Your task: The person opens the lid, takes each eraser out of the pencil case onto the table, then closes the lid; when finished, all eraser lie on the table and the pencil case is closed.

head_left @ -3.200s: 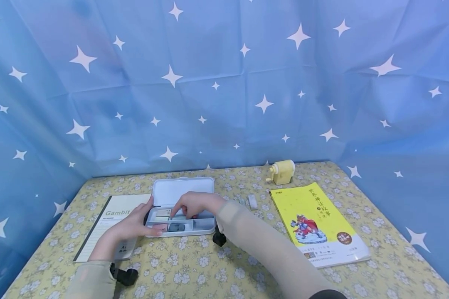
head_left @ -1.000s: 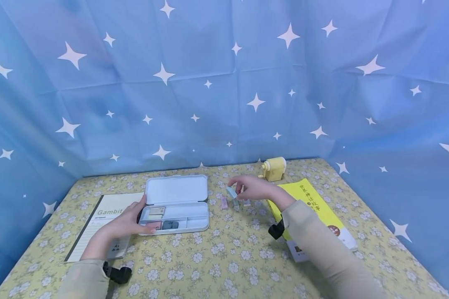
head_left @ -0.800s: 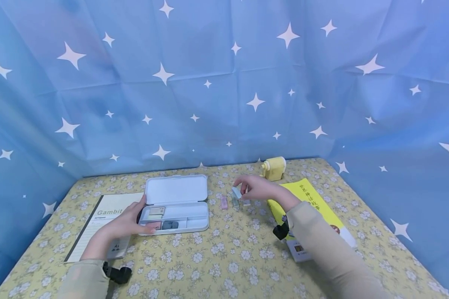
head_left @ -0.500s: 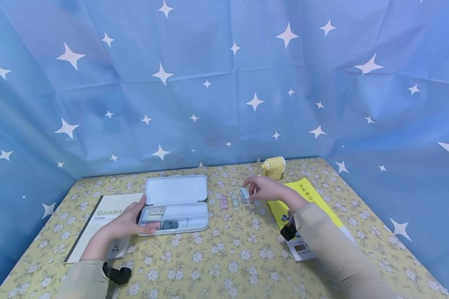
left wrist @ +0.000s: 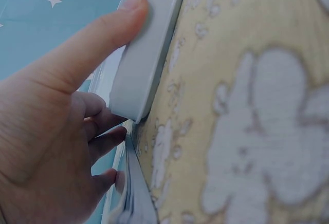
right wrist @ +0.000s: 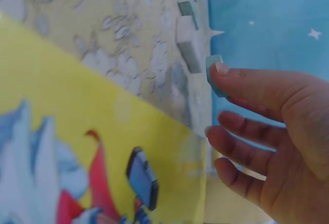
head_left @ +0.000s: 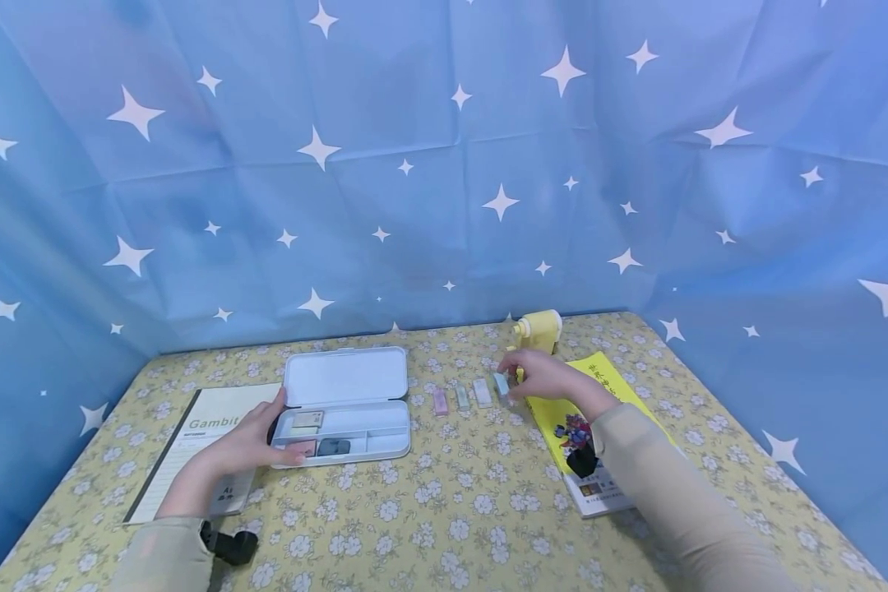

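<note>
My left hand [head_left: 244,440] grips the left end of an open white pencil case [head_left: 345,376]; in the left wrist view the thumb lies on its front wall, the other fingers behind its end. Inside the case are a cream eraser [head_left: 307,419], a pink block [head_left: 303,448] and a dark grey block [head_left: 334,446]. My right hand [head_left: 543,378] pinches a light blue eraser [right wrist: 212,75] between thumb and index finger, close over the tablecloth. To its left stand a pink eraser [head_left: 440,401], a pale green eraser [head_left: 462,398] and a white eraser [head_left: 483,393] in a row.
A yellow pencil sharpener [head_left: 540,329] stands just behind my right hand. Below my right forearm lies a yellow book [head_left: 551,411]. A Gambit notebook [head_left: 215,419] is partly under my left hand. Starry blue cloth [head_left: 385,197] backs the flowered table.
My right hand has left the pencil case and carried the light blue eraser rightward, past the green and white ones, lowering it beside the white one. My left hand has stayed on the case.
</note>
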Action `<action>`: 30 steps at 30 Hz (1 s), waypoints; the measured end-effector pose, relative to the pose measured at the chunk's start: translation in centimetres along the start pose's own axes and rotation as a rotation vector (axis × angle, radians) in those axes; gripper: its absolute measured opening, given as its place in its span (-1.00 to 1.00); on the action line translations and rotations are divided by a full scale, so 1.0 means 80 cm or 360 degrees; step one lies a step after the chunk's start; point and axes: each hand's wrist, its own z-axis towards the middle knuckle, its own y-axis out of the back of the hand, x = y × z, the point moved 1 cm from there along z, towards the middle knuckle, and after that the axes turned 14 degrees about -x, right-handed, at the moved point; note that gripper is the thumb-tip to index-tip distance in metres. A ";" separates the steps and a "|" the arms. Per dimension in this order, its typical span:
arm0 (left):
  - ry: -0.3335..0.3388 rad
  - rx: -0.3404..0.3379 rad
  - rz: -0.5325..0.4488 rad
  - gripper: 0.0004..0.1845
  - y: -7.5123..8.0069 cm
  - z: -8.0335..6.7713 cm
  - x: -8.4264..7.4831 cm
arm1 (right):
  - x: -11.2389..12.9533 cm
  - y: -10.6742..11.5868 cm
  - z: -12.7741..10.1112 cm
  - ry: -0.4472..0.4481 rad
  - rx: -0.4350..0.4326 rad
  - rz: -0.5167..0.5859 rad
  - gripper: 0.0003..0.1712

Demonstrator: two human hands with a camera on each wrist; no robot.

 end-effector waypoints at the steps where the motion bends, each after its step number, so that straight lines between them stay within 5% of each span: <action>1: -0.0001 0.0001 0.0001 0.33 0.000 0.000 0.000 | -0.001 -0.001 0.000 -0.0008 -0.0012 -0.0021 -0.51; 30: 0.0011 0.0004 -0.0010 0.32 0.001 0.000 -0.004 | -0.015 -0.017 0.004 -0.0100 0.0009 -0.0155 -0.53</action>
